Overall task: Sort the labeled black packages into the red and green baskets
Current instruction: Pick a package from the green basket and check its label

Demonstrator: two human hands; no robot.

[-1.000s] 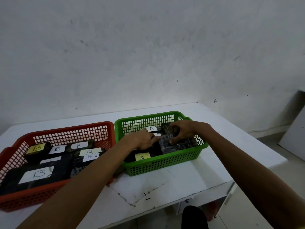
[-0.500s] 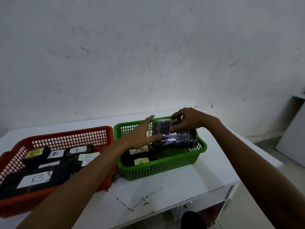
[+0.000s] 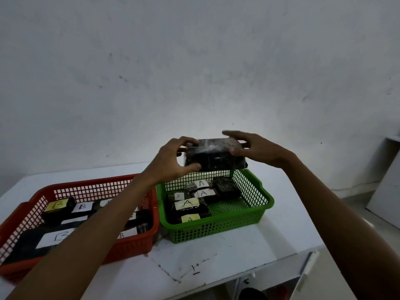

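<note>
Red plastic mesh forms the red basket (image 3: 129,247) at the left side of the white desk (image 3: 238,263). Inside it lie black packages that all carry the letter B, written by hand. One has a yellow label (image 3: 56,205). Next to it there is a white label (image 3: 82,206), and in front a big white label (image 3: 56,238). A small B label (image 3: 121,235) sits near the front right corner. The left forearm crosses above this basket and hides a part of what is inside.

Just beside it, to the right, stands the green basket (image 3: 216,230). Its packages are marked with the letter A on four white labels (image 3: 187,203) and one yellow label (image 3: 190,219) near the front wall. One black package (image 3: 226,187) at the back right shows only its dark wrapping.

Above the far rim of the green basket, in the air, is the held package (image 3: 214,156). It is black, wrapped in shiny clear film, and lies about level. Which letter it carries cannot be told from this side. The left hand (image 3: 166,163) grips its left end, with the fingers curled over the top and the thumb under the front edge. The right hand (image 3: 257,150) holds the right end. Its fingers reach over the top, rather straight and a little blurred, and the thumb presses on the front face. So both hands are clamped on the same package, one at each end.

On the desk in front of the baskets there is a small black pen mark (image 3: 195,270), and thin cracked lines run through the white surface.
</note>
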